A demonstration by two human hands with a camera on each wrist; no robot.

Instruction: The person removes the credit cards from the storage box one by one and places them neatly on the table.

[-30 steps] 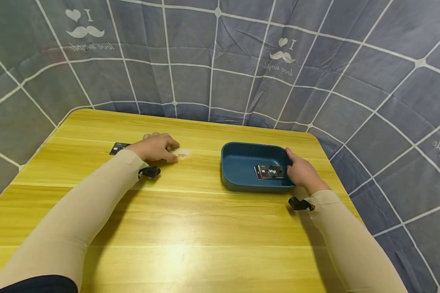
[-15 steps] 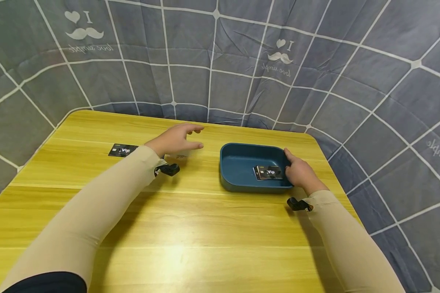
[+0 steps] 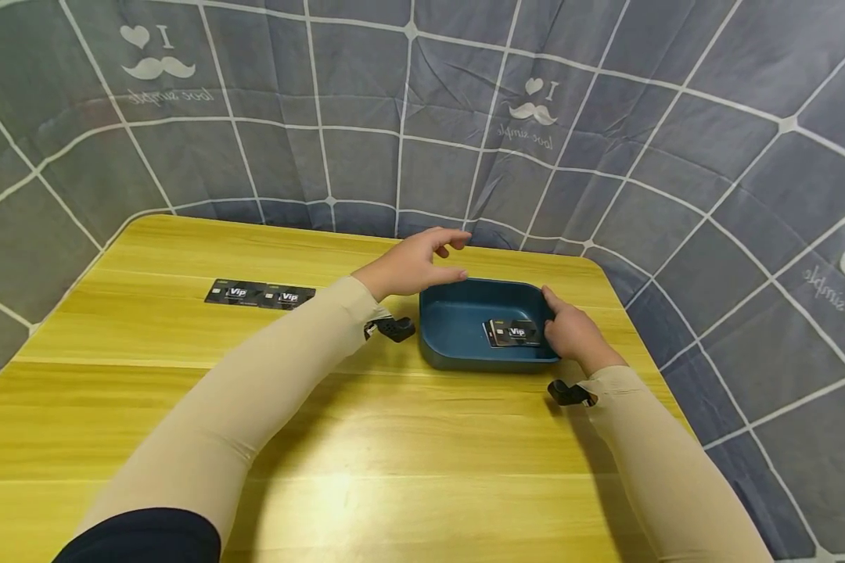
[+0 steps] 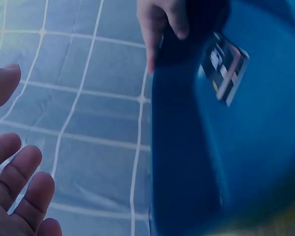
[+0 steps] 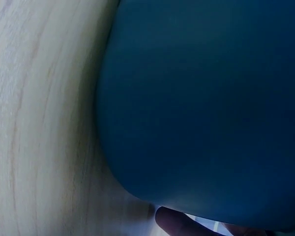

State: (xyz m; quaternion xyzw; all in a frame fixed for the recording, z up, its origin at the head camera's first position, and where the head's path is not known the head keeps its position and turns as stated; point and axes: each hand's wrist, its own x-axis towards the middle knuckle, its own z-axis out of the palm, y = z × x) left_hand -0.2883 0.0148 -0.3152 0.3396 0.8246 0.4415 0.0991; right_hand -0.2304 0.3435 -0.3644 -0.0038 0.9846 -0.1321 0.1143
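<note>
My left hand (image 3: 415, 262) is held above the left back corner of a blue rectangular box (image 3: 433, 356), thumb and fingers apart. The left wrist view shows its fingers (image 4: 27, 169) spread with nothing between them. My right hand (image 3: 579, 335) grips the box's right end over the rim; one finger (image 5: 179, 223) shows beside the wall in the right wrist view. Inside the box, towards its right side, lies a small stack of black Vip cards (image 3: 512, 333). Two more black cards, a left one (image 3: 234, 292) and a right one (image 3: 286, 297), lie end to end on the table.
The box stands on a yellow wood-grain table (image 3: 366, 438). A grey checked curtain (image 3: 359, 94) hangs along the table's back and sides. My left forearm (image 3: 275, 391) hides part of the table right of the two cards.
My left hand has moved right, from over the cards to the box's left end. Both table cards have come into view; a pale patch beside them is hidden. The right hand keeps its grip.
</note>
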